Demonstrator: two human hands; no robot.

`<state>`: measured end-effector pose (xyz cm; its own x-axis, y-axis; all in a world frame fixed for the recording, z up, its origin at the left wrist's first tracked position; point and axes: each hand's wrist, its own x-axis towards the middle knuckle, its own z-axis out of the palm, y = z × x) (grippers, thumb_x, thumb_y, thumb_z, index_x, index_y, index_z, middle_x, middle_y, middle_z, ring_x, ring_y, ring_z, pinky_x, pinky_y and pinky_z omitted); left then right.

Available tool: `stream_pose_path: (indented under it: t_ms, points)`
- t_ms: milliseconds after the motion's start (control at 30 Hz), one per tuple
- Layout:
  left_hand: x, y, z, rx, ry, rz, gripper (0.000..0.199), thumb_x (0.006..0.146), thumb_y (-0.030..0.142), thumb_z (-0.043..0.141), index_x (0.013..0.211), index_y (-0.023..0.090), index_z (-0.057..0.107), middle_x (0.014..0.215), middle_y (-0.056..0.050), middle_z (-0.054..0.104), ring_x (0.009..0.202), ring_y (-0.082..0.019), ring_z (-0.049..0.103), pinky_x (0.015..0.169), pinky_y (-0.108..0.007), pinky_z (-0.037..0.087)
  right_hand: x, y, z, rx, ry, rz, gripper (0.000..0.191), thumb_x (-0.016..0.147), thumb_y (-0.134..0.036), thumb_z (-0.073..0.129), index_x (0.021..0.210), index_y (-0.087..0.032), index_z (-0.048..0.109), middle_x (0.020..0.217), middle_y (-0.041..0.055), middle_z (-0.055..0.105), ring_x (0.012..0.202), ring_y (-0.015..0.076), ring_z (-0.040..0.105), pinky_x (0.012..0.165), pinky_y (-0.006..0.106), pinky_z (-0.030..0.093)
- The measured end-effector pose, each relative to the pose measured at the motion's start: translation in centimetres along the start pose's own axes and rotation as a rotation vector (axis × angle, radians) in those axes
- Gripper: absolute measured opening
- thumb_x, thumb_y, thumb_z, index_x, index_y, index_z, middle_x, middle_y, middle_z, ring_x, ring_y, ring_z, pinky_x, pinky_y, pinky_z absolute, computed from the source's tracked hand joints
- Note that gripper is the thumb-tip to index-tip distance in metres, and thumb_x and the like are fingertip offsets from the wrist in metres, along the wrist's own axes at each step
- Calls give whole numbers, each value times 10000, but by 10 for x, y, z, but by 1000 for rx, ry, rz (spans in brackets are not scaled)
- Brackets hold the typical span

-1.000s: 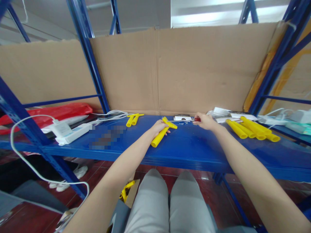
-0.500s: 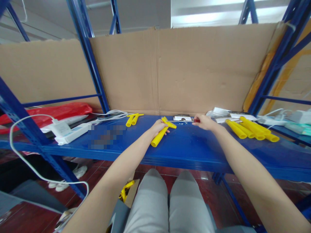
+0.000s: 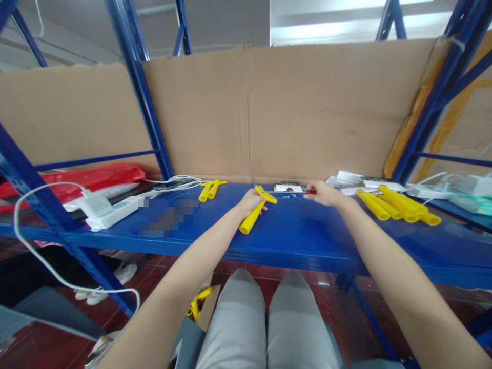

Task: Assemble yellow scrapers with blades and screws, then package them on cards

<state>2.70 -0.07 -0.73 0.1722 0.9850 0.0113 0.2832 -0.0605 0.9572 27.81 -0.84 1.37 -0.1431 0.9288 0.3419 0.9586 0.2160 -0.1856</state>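
Observation:
My left hand [image 3: 251, 201] is closed around a yellow plastic handle piece [image 3: 250, 221], a tube with a crosspiece at its far end. The open tube end tilts toward me, over the blue shelf. My right hand [image 3: 321, 193] grips the red handle of a screwdriver [image 3: 311, 191]. Its thin metal shaft points left, toward the crosspiece; whether the tip touches is too small to tell. Just behind the shaft lies a small white and black card [image 3: 288, 187] with a dark spot on it. Tiny light bits [image 3: 289, 196] are scattered on the shelf between my hands.
Several yellow tubes [image 3: 400, 203] lie at the right, near white papers [image 3: 344, 179]. Two yellow pieces [image 3: 208, 190] rest at the back left, by white cables and a power strip [image 3: 115, 212]. A cardboard sheet [image 3: 307, 113] walls the back. Below stands a box [image 3: 209, 310] of yellow parts.
The yellow piece in my left hand has turned and shifted very slightly. My right hand stays in place with the screwdriver.

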Motion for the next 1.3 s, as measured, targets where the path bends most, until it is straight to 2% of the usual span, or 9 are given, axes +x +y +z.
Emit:
stream_pose_path:
  t_ms: [167, 333, 600, 767, 867, 1067, 1200, 1300]
  points:
    - [-1, 1, 2, 50, 29, 36, 247, 884, 40, 457, 1120, 113, 470, 888, -77, 674, 476, -72, 574, 382, -159, 401, -3, -4, -5, 36, -1, 9, 78, 762, -238, 647, 753, -191, 585, 746, 43, 666, 670, 168, 596, 605, 250, 412]
    - [7, -5, 1, 123, 66, 71, 292, 883, 58, 462, 1164, 123, 417, 969, -96, 676, 470, -78, 577, 402, -183, 421, -5, -8, -8, 74, -24, 20, 111, 760, -229, 646, 708, -195, 553, 691, 28, 641, 634, 154, 575, 587, 242, 404]
    - [13, -8, -2, 312, 122, 128, 284, 854, 55, 488, 1115, 146, 421, 1087, -118, 667, 494, -86, 601, 419, -198, 441, -8, -10, -12, 106, -33, 2, 102, 745, -240, 626, 674, -202, 565, 663, 26, 634, 630, 163, 574, 586, 251, 408]
    - [9, -5, -3, 405, 134, 154, 246, 860, 67, 494, 1088, 138, 435, 1009, -115, 691, 556, -122, 648, 483, -214, 476, -10, -8, -12, 126, -70, -9, 127, 742, -280, 614, 659, -201, 560, 628, 20, 610, 605, 162, 553, 592, 264, 402]
    - [4, -2, -3, 472, 147, 177, 238, 862, 75, 506, 1085, 134, 445, 1002, -127, 699, 622, -153, 680, 558, -241, 509, -9, -5, -10, 143, -88, -3, 163, 735, -318, 620, 642, -202, 554, 598, 9, 586, 592, 157, 536, 587, 265, 394]
    - [-1, 2, -3, 597, 176, 214, 254, 870, 103, 530, 1106, 148, 445, 1133, -169, 672, 831, -209, 708, 740, -304, 533, -8, 6, -10, 198, -136, -56, 312, 735, -495, 610, 668, -190, 587, 599, 16, 600, 589, 157, 536, 565, 268, 397]
    - [-2, 2, -3, 593, 164, 218, 236, 868, 104, 538, 1082, 151, 450, 1105, -180, 674, 873, -235, 703, 759, -316, 524, -11, 6, -14, 268, -215, -73, 421, 752, -601, 573, 656, -191, 566, 591, 31, 603, 567, 158, 560, 559, 269, 420]
    - [-4, 3, 4, 553, 108, 271, 216, 856, 115, 567, 1038, 173, 465, 1157, -168, 653, 878, -234, 700, 732, -299, 522, -13, -1, -15, 302, -244, -66, 471, 786, -645, 527, 642, -198, 531, 551, 27, 577, 509, 142, 546, 517, 256, 417]
